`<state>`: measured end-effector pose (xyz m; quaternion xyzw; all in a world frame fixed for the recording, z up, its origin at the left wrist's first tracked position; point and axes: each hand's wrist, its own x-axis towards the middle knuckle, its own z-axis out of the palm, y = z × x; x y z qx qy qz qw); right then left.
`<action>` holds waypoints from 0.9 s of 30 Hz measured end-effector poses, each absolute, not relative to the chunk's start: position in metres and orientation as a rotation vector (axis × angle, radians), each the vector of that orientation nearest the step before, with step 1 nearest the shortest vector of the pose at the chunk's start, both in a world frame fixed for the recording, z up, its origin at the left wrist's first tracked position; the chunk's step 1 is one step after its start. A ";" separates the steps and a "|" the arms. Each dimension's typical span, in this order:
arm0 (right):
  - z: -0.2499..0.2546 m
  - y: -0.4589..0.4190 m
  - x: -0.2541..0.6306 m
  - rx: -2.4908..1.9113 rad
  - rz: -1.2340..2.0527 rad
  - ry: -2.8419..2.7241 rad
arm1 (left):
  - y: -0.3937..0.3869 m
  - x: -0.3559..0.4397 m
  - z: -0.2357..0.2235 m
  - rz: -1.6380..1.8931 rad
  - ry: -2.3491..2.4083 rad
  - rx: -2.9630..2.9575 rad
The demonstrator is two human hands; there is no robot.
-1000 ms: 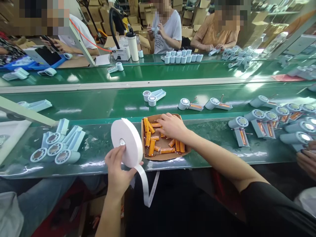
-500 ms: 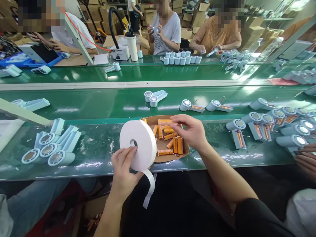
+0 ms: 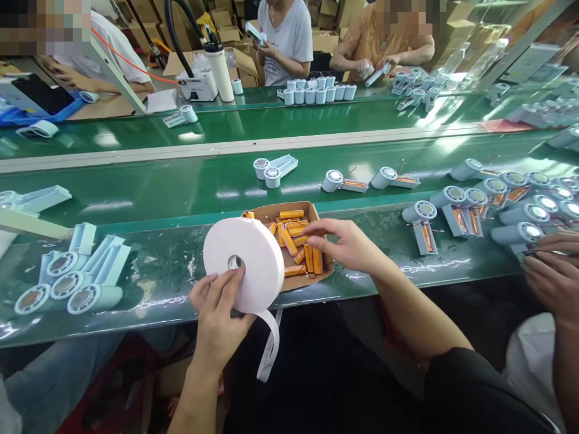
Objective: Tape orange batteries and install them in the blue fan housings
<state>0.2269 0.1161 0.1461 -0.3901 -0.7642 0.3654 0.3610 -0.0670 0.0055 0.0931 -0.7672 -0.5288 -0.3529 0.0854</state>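
Tape on a fat white roll (image 3: pixel 251 253) is gripped in a worker's left hand (image 3: pixel 221 319), fingertips at the centre hole, the roll covering the left side of a cardboard box (image 3: pixel 308 281). A loose end (image 3: pixel 268 355) of tape curls down past the bench's front edge, its tip touching nothing. The right hand (image 3: pixel 346 244) hovers at the box's right side, thumb and forefinger apart with nothing between them, close to a jumble of orange batteries (image 3: pixel 288 241); whether a fingertip touches one cannot be told.

Work appears partway along. Batteries lie loose in the box, while casings at right (image 3: pixel 425 238) have theirs seated in the handles, as do two on the green belt (image 3: pixel 181 181). The three nearest casings at left (image 3: pixel 88 298) show none in their handles; nor does the belt's middle pair (image 3: pixel 274 175). Whether any loose battery carries tape is too small to tell.

The box sits between the bench's front edge and the belt, well apart from both the left cluster and the right-hand rows. Bare bench (image 3: pixel 172 259) leaves room on either side; the low cardboard wall and the dangling strip look the likeliest snags. At far right, a co-worker's hands (image 3: pixel 554 274) work beside the crowded casings.
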 end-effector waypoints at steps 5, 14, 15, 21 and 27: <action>0.131 0.114 0.234 -1.073 0.671 -2.456 | 0.003 -0.070 0.092 -1.041 -1.597 -2.247; 0.122 0.130 0.165 -1.606 0.187 -2.581 | 0.010 -0.057 0.091 -1.027 -1.569 -2.290; 0.121 0.133 0.164 -1.591 0.220 -2.583 | 0.009 -0.057 0.091 -1.025 -1.558 -2.295; 0.128 0.136 0.204 -1.283 0.950 -2.048 | 0.005 -0.071 0.097 -0.918 -1.457 -2.295; 0.150 0.106 0.223 -1.075 1.246 -1.730 | 0.005 -0.087 0.106 -0.791 -1.355 -2.353</action>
